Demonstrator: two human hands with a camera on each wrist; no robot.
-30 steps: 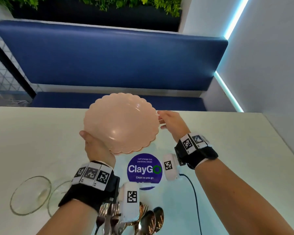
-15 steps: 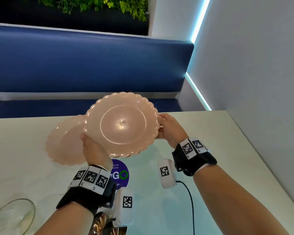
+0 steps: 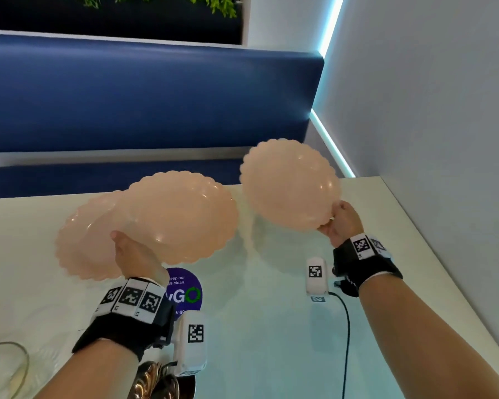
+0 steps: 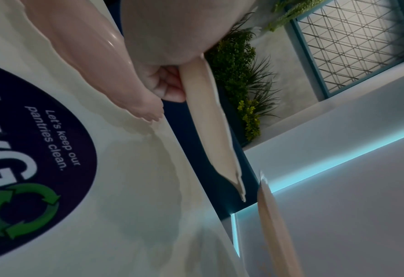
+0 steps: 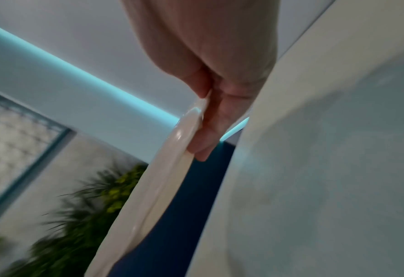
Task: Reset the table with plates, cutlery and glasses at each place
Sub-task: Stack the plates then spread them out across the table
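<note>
The left hand [image 3: 134, 254] is raised above the surface [image 3: 271, 326] with its back toward the camera, and it grips the near edge of a pink plate [image 3: 182, 216]; the thumb lies on top of the rim and the fingers [image 4: 165, 84] are curled under it. This plate is in the air and tilted. Just to the left of this hand, another pink plate [image 3: 78, 243] lies flat on the surface, partly hidden behind the held one. The right hand [image 3: 342, 223] is stretched forward and to the right, well apart from the left one. It pinches the lower rim of a third pink plate [image 3: 288, 184], which stands steeply above the surface, beyond the hand. Below the left wrist there is a round purple sticker [image 3: 186, 292], and nearer to the body some spoons [image 3: 156, 381] and a glass bowl [image 3: 3, 367].
</note>
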